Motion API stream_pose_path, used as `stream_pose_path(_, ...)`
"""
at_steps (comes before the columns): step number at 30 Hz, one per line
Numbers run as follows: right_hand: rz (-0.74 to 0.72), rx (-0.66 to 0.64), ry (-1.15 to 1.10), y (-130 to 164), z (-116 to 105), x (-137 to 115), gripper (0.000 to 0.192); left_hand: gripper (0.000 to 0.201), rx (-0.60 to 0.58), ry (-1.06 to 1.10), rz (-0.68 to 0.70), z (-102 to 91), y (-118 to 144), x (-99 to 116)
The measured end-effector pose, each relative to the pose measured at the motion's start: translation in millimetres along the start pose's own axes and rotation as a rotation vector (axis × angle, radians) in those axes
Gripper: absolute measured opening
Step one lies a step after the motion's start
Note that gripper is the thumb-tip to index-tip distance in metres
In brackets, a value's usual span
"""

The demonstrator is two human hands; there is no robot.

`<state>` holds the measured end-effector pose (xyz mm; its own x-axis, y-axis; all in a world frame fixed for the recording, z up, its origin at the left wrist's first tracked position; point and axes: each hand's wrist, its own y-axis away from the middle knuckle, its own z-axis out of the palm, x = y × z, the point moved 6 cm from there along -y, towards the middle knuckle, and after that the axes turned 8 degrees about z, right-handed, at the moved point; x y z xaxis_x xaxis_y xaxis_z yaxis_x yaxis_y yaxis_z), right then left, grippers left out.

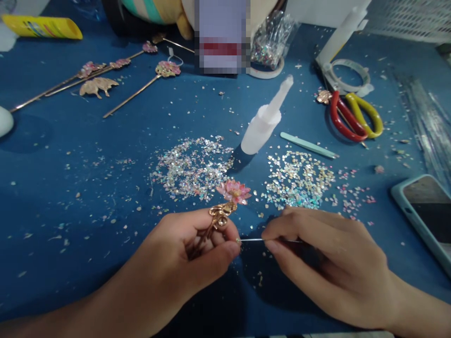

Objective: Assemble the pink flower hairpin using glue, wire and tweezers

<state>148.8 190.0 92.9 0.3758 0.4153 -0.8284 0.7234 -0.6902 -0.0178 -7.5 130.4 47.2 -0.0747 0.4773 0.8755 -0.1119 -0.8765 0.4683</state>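
My left hand (197,258) is closed around a gold-coloured hair ornament (221,219) with curling metalwork. A pink, layered-petal flower (234,191) tops it, above the fingers; its lower part is hidden in the palm. My right hand (327,263) pinches a thin silvery metal rod (251,240) between thumb and forefinger. The rod's left end meets my left thumb and fingertip, where a tiny pale speck shows. Shiny shell-like flakes (190,169) lie scattered beyond my left hand, and a second patch of flakes (299,178) lies just beyond my right.
A white squeeze bottle (260,124) stands between the patches, near pale-green tweezers (310,145). Red-and-yellow-handled pliers (348,117), a tape roll (350,75) and a phone (428,216) are on the right. Several hairpins (141,89) and a yellow tube (42,27) lie at back left.
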Motion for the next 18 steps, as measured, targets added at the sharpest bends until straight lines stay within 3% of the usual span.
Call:
stream_pose_path(7,0.030,-0.017,0.011,-2.3,-1.8,-2.1,0.018,0.017,-0.016,0.043,0.002,0.7,0.7,2.4)
stream_pose_path(18,0.233,-0.034,-0.071,-4.5,-3.5,7.7,0.020,0.016,-0.012,0.034,0.029,-1.2,3.0,2.2)
